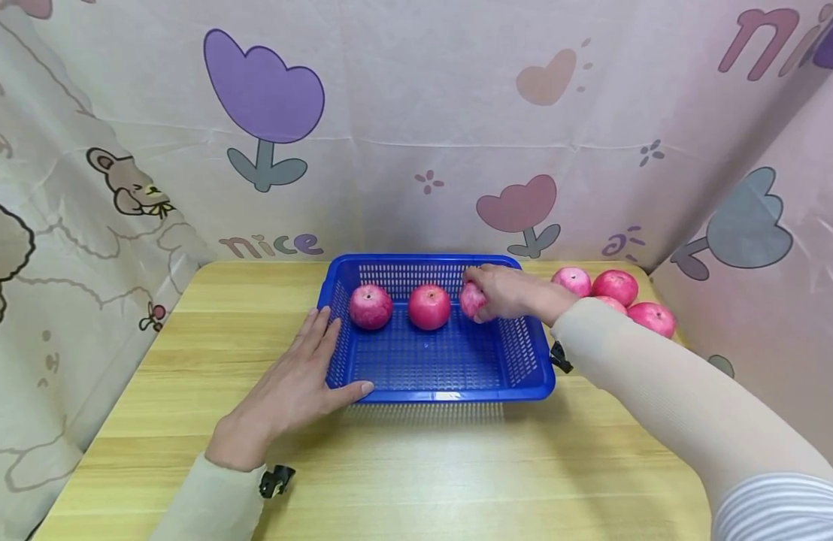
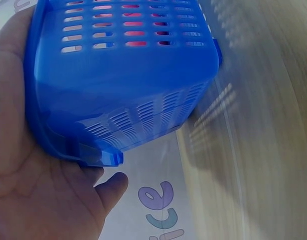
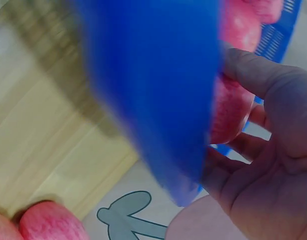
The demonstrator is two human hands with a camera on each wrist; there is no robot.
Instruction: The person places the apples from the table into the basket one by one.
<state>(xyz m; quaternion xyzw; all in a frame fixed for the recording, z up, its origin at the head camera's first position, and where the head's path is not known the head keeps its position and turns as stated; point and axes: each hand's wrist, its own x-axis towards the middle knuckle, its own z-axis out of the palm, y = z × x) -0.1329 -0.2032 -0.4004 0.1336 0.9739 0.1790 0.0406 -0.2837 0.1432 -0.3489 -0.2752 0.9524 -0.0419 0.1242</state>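
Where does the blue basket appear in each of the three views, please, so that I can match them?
Head: the blue basket stands at the centre, the left hand at its left rim.
Left wrist: the blue basket fills much of the upper left, seen from outside.
Right wrist: the blue basket runs blurred down the middle, its slots upper right.
Shared landmark: the wooden table, at the bottom, right and left respectively.

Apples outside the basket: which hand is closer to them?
Right: the right hand grips another apple in the basket, left of the outside apples; the left hand touches the basket's left side.
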